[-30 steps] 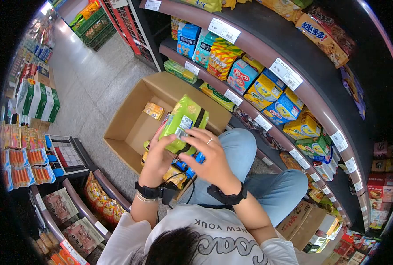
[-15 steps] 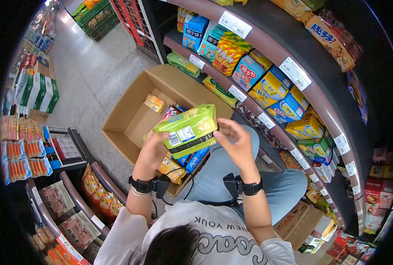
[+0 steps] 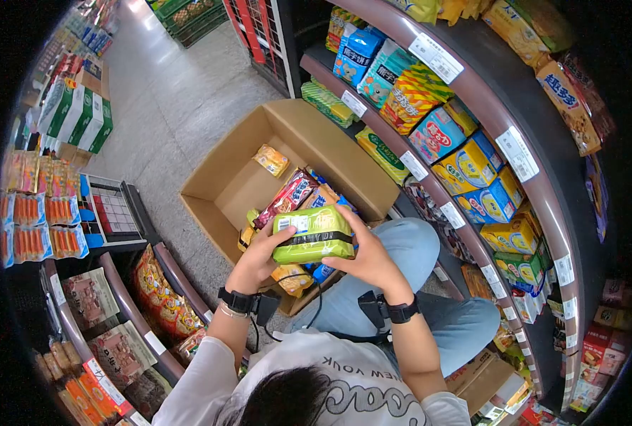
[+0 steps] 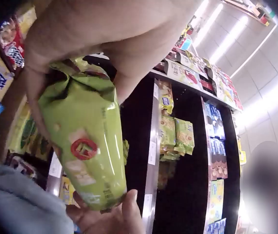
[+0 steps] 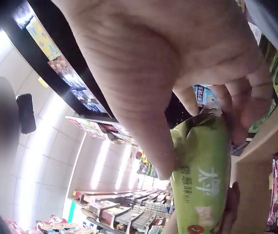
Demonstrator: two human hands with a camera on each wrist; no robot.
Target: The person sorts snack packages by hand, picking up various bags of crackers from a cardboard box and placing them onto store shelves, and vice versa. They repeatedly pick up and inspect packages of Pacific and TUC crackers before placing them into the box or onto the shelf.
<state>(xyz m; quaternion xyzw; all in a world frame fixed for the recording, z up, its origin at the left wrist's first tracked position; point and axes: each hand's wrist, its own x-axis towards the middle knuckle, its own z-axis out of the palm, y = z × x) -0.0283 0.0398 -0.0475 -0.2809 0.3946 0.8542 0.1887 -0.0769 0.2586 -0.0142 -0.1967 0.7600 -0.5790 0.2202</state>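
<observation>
A green snack packet (image 3: 316, 245) with a black band lies level between both hands, above the near part of an open cardboard box (image 3: 220, 160). The left hand (image 3: 257, 257) grips its left end, thumb on top near a white label. At its right end the right hand (image 3: 367, 257) pinches it between thumb and fingers. In the left wrist view the packet (image 4: 88, 141) shows a red round mark, with the left hand (image 4: 105, 34) round its crumpled end. The right wrist view has the right hand (image 5: 168, 63) on the packet (image 5: 202, 175).
Inside the box are a yellow packet (image 3: 270, 160), a dark red packet (image 3: 287, 197) and several others. Shelves of snacks with a price-tagged edge (image 3: 465, 99) curve along the right. Low shelves hold bags (image 3: 161, 295) at the left. The person's bent knee (image 3: 408, 245) is beside the box.
The green packet has turned and moved lower and rightward in the head view. The right hand, whose fingers were spread at its edge, now grips its right end. The head view has shifted.
</observation>
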